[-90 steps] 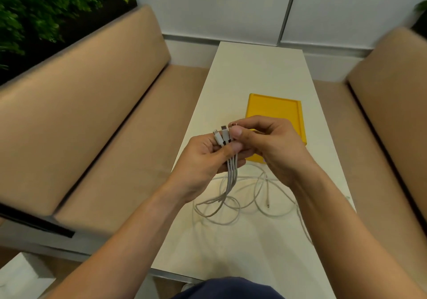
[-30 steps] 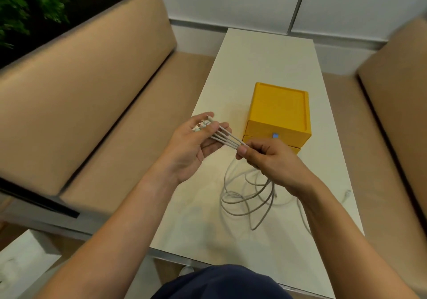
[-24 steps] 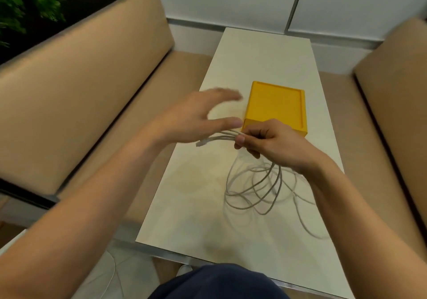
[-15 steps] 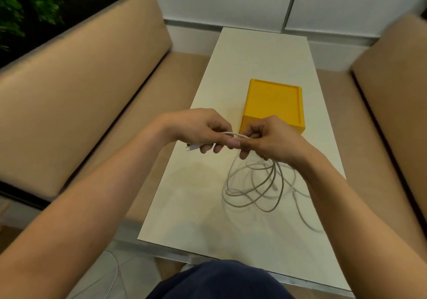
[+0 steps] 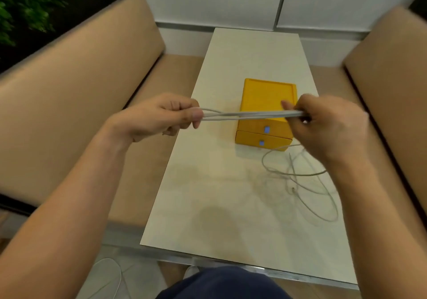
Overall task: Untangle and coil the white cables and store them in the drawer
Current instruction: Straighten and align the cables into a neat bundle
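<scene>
— What fills most of the view?
— Two tan padded benches, the left bench and the right bench, with a long white table running between them towards the wall.

— And the person?
— Both bare forearms reach in over the near end of the table. The left hand is curled, thumb pressed against the forefinger. The right hand is curled too, fingertips pinched together.

— What is each one pinching?
— The same bundle of white cables. Several strands are pulled taut and nearly level between the two hands, held in the air in front of the yellow drawer box.

— Where does the rest of the cable go?
— It drops below the right hand and lies in loose overlapping loops on the table, just in front of and to the right of the box.

— And the box itself?
— It stands mid-table with two stacked drawers, both pushed in, each with a small blue tab at the middle of its front.
</scene>
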Available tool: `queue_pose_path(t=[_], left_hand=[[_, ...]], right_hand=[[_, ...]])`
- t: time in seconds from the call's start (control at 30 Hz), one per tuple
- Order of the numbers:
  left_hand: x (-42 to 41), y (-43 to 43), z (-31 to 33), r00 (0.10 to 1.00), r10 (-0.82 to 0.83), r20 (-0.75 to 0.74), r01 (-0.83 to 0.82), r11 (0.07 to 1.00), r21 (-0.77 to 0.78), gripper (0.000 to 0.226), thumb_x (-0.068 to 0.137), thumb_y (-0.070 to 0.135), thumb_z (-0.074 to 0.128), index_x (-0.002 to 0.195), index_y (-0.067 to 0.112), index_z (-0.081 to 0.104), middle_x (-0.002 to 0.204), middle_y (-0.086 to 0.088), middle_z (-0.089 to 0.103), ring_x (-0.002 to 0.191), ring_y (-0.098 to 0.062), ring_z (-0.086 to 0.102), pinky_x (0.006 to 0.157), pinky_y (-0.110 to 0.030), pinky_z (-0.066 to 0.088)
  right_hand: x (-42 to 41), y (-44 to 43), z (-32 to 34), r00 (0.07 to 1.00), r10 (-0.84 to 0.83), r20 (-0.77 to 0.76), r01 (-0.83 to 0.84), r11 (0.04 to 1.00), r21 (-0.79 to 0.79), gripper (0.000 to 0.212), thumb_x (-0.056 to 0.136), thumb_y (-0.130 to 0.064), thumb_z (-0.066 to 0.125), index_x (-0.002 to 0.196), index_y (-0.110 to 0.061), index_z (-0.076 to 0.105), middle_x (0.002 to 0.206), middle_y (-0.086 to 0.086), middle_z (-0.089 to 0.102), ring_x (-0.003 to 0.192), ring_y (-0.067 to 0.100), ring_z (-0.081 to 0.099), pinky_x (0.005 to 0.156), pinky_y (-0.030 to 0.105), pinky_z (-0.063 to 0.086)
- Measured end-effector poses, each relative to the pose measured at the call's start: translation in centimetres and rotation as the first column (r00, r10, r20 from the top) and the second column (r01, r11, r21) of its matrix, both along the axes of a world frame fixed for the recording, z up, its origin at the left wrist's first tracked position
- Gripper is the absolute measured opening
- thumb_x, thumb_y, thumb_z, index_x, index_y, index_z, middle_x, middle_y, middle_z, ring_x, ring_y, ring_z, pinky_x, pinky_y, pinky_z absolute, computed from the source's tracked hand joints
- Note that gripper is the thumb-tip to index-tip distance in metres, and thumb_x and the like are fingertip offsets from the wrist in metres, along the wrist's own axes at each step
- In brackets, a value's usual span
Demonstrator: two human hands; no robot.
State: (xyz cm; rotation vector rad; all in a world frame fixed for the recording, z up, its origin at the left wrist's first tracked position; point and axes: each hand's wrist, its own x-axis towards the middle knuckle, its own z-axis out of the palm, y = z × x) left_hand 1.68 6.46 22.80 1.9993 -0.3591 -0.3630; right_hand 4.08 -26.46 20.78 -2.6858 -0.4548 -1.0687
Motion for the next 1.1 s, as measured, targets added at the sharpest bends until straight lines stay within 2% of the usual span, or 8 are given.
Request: queue_pose_path(t=[0.37,0.53,0.63,0.77,0.83,0.9,0.97,1.1], left_hand=[[-1.4,0.5,-5.0,0.995,0.084,-0.057,-0.067,0.965,0.255,0.034,0.102,0.047,0.055,0.082,0.025,0.072,0.064,0.008,0.041,0.063,-0.018,0.033,0.059,-0.034,0.027],[-2.5,-0.3,-6.6,0.999,0.039,-0.017,-0.033,0.96,0.277,0.026,0.104,0.043,0.055,0.098,0.029,0.075,0.067,0.005,0.041,0.063,-0.014,0.036,0.06,-0.033,0.03],[-2.9,-2.2,-7.6,0.998,0.061,0.019,-0.064,0.973,0.223,0.024,0.106,0.038,0.054,0.096,0.028,0.073,0.064,0.005,0.042,0.061,-0.012,0.038,0.057,-0.029,0.033],[-3.0,-2.7,-8.1,0.99,0.131,0.047,-0.135,0.983,0.122,0.025,0.107,0.035,0.052,0.093,0.024,0.069,0.063,0.003,0.039,0.061,-0.013,0.035,0.056,-0.027,0.031],[-3.3,-1.8,-8.7,0.986,0.151,0.067,-0.159,0.978,0.136,0.024,0.107,0.037,0.052,0.093,0.026,0.068,0.066,0.002,0.041,0.063,-0.015,0.037,0.058,-0.031,0.033],[-3.6,-1.0,-9.5,0.988,0.14,0.069,-0.15,0.973,0.176,0.023,0.106,0.039,0.053,0.093,0.028,0.068,0.068,0.003,0.043,0.064,-0.015,0.039,0.059,-0.032,0.034],[-3.9,-0.7,-10.1,0.994,0.088,0.065,-0.101,0.966,0.236,0.022,0.106,0.037,0.054,0.091,0.029,0.068,0.068,0.006,0.046,0.062,-0.01,0.04,0.058,-0.028,0.034],[-4.3,-1.4,-10.1,0.996,-0.002,0.084,-0.021,0.962,0.271,0.019,0.105,0.038,0.055,0.09,0.034,0.066,0.065,0.007,0.049,0.059,-0.008,0.04,0.054,-0.023,0.031]], right_hand=[[1.7,-4.9,-7.7,0.954,-0.133,-0.267,0.141,0.99,0.013,0.046,0.093,-0.05,0.07,0.071,-0.012,0.058,0.056,0.012,0.05,0.052,0.034,0.043,0.049,0.028,0.022],[3.4,-7.4,-7.9,0.665,-0.093,-0.741,0.101,0.994,-0.034,0.056,0.085,-0.063,0.071,0.066,-0.011,0.06,0.06,0.012,0.057,0.062,0.029,0.052,0.052,0.033,0.034],[4.4,-8.8,-5.3,0.934,-0.223,-0.278,0.237,0.971,0.017,0.056,0.096,-0.055,0.063,0.068,-0.007,0.062,0.06,0.017,0.055,0.062,0.039,0.054,0.057,0.035,0.036],[3.5,-8.0,-4.2,0.931,-0.229,0.286,0.194,0.97,0.143,0.043,0.104,-0.036,0.06,0.071,-0.01,0.052,0.065,0.016,0.054,0.063,0.036,0.05,0.064,0.041,0.03],[2.9,-7.6,-6.7,0.982,-0.11,-0.152,0.108,0.994,-0.019,0.032,0.098,-0.04,0.062,0.081,-0.013,0.058,0.079,0.017,0.063,0.075,0.04,0.061,0.066,0.039,0.038],[1.6,-7.1,-9.5,0.576,-0.309,-0.756,-0.015,0.921,-0.388,0.061,0.084,-0.054,0.073,0.132,-0.021,0.056,0.136,0.016,0.058,0.127,0.04,0.055,0.101,0.052,0.045],[0.1,-6.2,-10.1,0.329,-0.37,-0.869,-0.218,0.865,-0.451,0.116,0.075,-0.063,0.079,0.163,-0.027,0.013,0.171,0.006,0.014,0.157,0.033,0.014,0.123,0.059,0.019],[-2.8,1.2,-7.2,0.521,0.278,-0.807,-0.356,0.93,0.091,0.099,0.084,-0.066,0.069,0.163,-0.031,0.02,0.169,-0.008,0.022,0.155,0.013,0.018,0.124,0.03,0.017]])
